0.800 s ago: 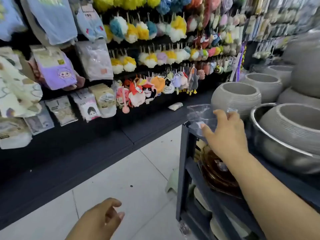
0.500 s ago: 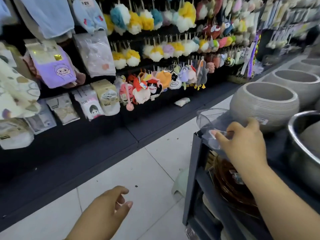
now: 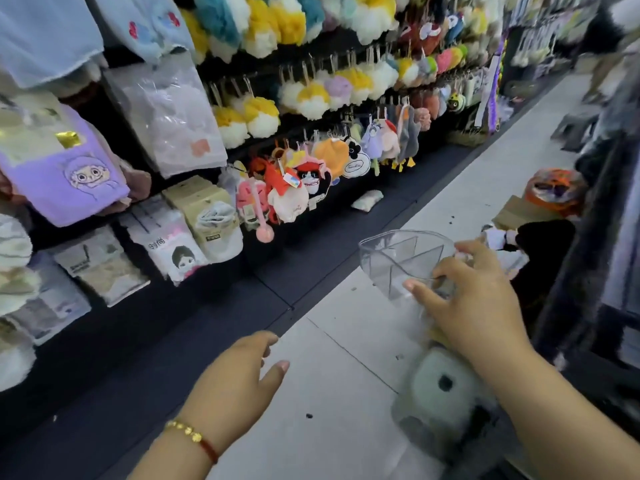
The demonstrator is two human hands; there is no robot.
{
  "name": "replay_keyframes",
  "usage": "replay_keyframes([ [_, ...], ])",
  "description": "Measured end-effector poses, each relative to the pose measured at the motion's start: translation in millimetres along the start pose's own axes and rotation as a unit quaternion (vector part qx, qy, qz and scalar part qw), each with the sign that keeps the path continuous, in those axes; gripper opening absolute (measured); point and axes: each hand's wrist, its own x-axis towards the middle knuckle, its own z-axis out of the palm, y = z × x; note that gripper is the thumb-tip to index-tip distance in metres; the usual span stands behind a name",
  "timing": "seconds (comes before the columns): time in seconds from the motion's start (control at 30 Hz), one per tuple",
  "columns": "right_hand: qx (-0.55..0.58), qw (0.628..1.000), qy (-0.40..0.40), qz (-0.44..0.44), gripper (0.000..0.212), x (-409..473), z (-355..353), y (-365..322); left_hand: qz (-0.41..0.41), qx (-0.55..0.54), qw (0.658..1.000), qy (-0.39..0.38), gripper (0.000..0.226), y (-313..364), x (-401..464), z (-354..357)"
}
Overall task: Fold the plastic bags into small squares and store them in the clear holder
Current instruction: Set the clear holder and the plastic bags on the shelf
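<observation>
Lifted off the shelf edge since the earlier frame, the clear holder (image 3: 405, 263) now hangs in mid-air over the aisle floor (image 3: 332, 382).
Right hand (image 3: 474, 306) grasps its near rim, fingers curled over the wall; left hand (image 3: 235, 379) hovers released, holding nothing. Best keep the holder level, support its base with the free hand; no plastic bags are visible.

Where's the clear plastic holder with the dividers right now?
In the head view, right of centre, the clear plastic holder with inner dividers is gripped by the right hand, up in the air over the pale tiled floor.
</observation>
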Motion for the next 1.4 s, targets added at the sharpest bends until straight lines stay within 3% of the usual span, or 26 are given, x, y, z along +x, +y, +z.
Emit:
replay_keyframes([
  [0.23, -0.034, 0.997, -0.015, 0.071, 0.034, 54.8, 69.7, -1.1, 0.072, 0.039, 0.993, -0.08, 0.043, -30.3, 148.8, -24.9],
  [0.47, -0.068, 0.986, 0.011, 0.153, 0.032, 144.1, 112.1, 63.8, 0.127, 0.056, 0.979, -0.148, 0.044, -1.4, 304.7, 2.5],
  [0.73, -0.052, 0.98, 0.035, 0.191, 0.033, 345.6, 145.2, 139.7, 0.161, 0.086, 0.973, -0.143, 0.039, 88.8, 513.7, -3.0],
  [1.1, -0.106, 0.96, 0.123, 0.23, 0.036, 578.8, 191.2, 244.3, 0.249, 0.12, 0.938, -0.21, 0.044, 202.0, 804.9, 44.1],
  [1.4, -0.127, 0.933, 0.173, 0.29, 0.03, 772.6, 203.3, 333.4, 0.342, 0.159, 0.898, -0.226, 0.042, 363.9, 1059.5, 72.1],
])
